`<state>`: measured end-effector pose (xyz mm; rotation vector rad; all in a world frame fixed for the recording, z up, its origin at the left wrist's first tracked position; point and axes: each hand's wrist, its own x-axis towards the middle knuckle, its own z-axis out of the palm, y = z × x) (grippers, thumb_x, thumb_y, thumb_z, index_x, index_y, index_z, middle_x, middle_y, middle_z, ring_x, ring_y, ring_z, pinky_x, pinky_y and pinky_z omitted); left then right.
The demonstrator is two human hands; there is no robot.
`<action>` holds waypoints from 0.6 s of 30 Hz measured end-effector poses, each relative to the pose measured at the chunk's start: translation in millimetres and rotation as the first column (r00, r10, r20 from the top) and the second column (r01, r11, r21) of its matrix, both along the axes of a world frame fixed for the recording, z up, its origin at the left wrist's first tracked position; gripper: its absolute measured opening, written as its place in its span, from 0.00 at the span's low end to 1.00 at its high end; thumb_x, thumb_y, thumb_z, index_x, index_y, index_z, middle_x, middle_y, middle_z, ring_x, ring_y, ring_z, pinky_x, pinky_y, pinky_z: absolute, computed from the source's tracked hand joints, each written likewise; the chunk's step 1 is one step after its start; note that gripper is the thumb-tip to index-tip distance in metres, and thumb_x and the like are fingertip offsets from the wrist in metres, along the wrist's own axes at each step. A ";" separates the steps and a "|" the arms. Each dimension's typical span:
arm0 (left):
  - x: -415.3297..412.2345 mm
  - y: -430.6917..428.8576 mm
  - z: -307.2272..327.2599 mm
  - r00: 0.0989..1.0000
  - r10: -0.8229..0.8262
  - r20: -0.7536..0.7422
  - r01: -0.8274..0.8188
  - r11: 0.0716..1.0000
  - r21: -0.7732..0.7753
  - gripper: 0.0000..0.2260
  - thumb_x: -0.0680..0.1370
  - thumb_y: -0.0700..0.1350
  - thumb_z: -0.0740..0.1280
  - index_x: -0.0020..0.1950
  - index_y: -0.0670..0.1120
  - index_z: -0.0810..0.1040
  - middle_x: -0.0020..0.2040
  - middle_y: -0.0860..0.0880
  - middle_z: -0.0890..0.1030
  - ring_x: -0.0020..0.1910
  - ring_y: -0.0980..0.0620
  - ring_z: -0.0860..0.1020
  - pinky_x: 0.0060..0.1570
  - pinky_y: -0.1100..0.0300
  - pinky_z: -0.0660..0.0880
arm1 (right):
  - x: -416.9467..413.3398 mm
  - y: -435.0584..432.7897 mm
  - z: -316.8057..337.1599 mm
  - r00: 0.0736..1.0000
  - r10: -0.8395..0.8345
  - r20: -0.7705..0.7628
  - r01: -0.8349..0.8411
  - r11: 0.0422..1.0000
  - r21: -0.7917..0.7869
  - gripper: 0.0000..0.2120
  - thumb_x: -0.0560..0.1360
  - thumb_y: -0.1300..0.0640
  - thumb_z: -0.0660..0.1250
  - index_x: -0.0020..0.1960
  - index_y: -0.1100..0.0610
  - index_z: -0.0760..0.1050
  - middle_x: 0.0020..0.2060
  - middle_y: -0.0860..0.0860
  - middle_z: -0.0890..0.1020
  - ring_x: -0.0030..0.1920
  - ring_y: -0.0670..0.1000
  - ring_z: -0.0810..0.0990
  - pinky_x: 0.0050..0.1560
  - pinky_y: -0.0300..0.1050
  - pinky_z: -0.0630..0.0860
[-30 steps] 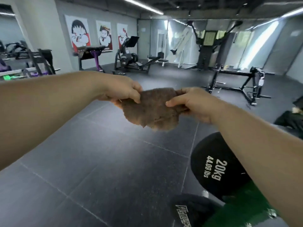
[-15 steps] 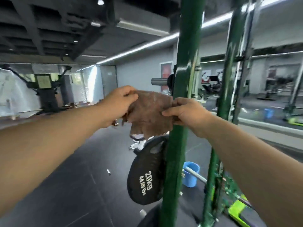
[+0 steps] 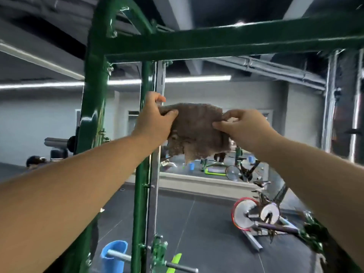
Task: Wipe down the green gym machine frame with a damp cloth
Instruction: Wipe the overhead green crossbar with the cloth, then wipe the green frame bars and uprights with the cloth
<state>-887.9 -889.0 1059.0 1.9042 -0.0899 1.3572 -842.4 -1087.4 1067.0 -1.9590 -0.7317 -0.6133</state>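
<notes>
Cloth [image 3: 197, 133]: brown, rough-textured, stretched between both hands, raised below the frame's top crossbar, lower edge hanging loose.
Left hand [image 3: 155, 119]: fingers closed, pinching the cloth's left edge, just in front of a green upright.
Right hand [image 3: 242, 126]: fingers closed, pinching the cloth's right edge.
Green frame [image 3: 226, 41]: glossy crossbar overhead, uprights at left.
Blue bucket [image 3: 114, 255]: floor, near left.
Exercise bike [image 3: 256, 213]: floor, right.

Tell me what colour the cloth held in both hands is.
Brown, a mottled dull brown; the cloth shows best in the head view, the only one.
</notes>
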 end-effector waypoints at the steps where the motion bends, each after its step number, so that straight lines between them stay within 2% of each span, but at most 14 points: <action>1: 2.5 -10.1 9.2 1.000 -0.011 0.022 0.011 1.000 0.004 0.11 0.79 0.44 0.67 0.57 0.48 0.66 0.42 0.52 0.71 0.36 0.56 0.71 0.22 0.72 0.67 | -3.9 -11.2 12.3 0.998 -0.054 0.039 0.054 0.999 0.002 0.07 0.74 0.50 0.73 0.43 0.53 0.81 0.29 0.46 0.78 0.31 0.48 0.74 0.31 0.40 0.68; 2: 3.7 -19.0 18.3 0.999 -0.026 0.041 0.025 1.000 0.007 0.11 0.79 0.45 0.67 0.57 0.48 0.67 0.42 0.52 0.71 0.36 0.56 0.71 0.22 0.71 0.68 | -8.3 -19.5 24.1 0.992 -0.097 0.081 0.097 0.995 0.003 0.07 0.74 0.50 0.73 0.42 0.52 0.81 0.31 0.46 0.79 0.32 0.47 0.75 0.34 0.40 0.70; 4: 3.7 -30.1 36.4 0.995 -0.061 0.073 0.061 0.998 0.002 0.11 0.79 0.47 0.68 0.57 0.47 0.69 0.42 0.53 0.72 0.37 0.55 0.73 0.23 0.67 0.71 | -13.5 -27.6 47.6 0.987 -0.127 0.103 0.124 0.992 0.032 0.08 0.75 0.52 0.72 0.42 0.57 0.83 0.31 0.50 0.81 0.32 0.49 0.76 0.35 0.42 0.72; 7: 1.2 -24.4 61.9 0.994 -0.047 0.101 0.043 0.998 0.045 0.09 0.77 0.52 0.70 0.51 0.49 0.74 0.41 0.55 0.75 0.39 0.56 0.75 0.35 0.61 0.75 | -23.7 -29.5 72.9 0.995 -0.098 -0.015 0.099 0.990 0.103 0.09 0.76 0.56 0.71 0.47 0.63 0.82 0.22 0.50 0.77 0.22 0.46 0.69 0.23 0.37 0.66; 9: 3.1 -13.7 72.7 0.990 -0.077 0.120 0.067 0.994 0.086 0.08 0.75 0.54 0.71 0.44 0.52 0.75 0.40 0.53 0.78 0.40 0.51 0.77 0.39 0.54 0.76 | -28.0 -26.0 74.8 0.995 -0.029 -0.099 0.046 0.982 0.182 0.07 0.77 0.59 0.70 0.50 0.63 0.80 0.22 0.51 0.79 0.18 0.45 0.70 0.19 0.32 0.65; 10: 4.6 -9.7 74.9 0.986 -0.113 0.122 0.100 0.989 0.107 0.09 0.75 0.54 0.72 0.42 0.52 0.75 0.39 0.51 0.79 0.39 0.49 0.77 0.40 0.51 0.76 | -29.1 -22.9 71.4 0.992 0.024 -0.127 0.008 0.969 0.248 0.05 0.78 0.60 0.69 0.50 0.62 0.79 0.24 0.53 0.81 0.19 0.45 0.73 0.20 0.33 0.69; 12: 14.3 -7.9 80.3 0.975 -0.202 0.095 0.184 0.969 0.167 0.08 0.75 0.52 0.72 0.43 0.50 0.76 0.37 0.49 0.80 0.35 0.50 0.76 0.37 0.53 0.74 | -25.7 -17.7 66.8 0.987 0.096 -0.125 -0.037 0.912 0.409 0.02 0.79 0.61 0.68 0.48 0.59 0.78 0.31 0.56 0.84 0.24 0.49 0.79 0.25 0.39 0.78; 15: 35.2 -19.5 75.0 0.957 -0.291 -0.002 0.283 0.929 0.238 0.07 0.77 0.49 0.70 0.44 0.48 0.76 0.33 0.50 0.80 0.27 0.52 0.71 0.27 0.63 0.66 | -7.2 -14.7 54.8 0.999 0.049 0.007 -0.045 0.838 0.545 0.04 0.81 0.59 0.65 0.49 0.54 0.77 0.42 0.55 0.85 0.38 0.55 0.84 0.45 0.51 0.83; 16: 41.8 -26.5 73.7 0.942 -0.336 -0.024 0.331 0.912 0.241 0.06 0.78 0.49 0.70 0.44 0.49 0.76 0.32 0.51 0.80 0.27 0.52 0.71 0.26 0.63 0.67 | 0.0 -15.0 51.5 0.999 0.000 0.054 -0.031 0.824 0.565 0.05 0.81 0.58 0.63 0.51 0.52 0.78 0.45 0.53 0.85 0.41 0.54 0.84 0.49 0.52 0.82; 18: 55.7 -44.1 74.2 0.895 -0.441 -0.065 0.444 0.869 0.218 0.05 0.78 0.46 0.70 0.44 0.50 0.76 0.32 0.53 0.81 0.29 0.51 0.76 0.29 0.60 0.73 | 11.7 -16.9 44.7 0.989 -0.084 0.118 0.000 0.813 0.583 0.08 0.81 0.55 0.61 0.55 0.50 0.79 0.45 0.51 0.85 0.45 0.53 0.83 0.52 0.55 0.81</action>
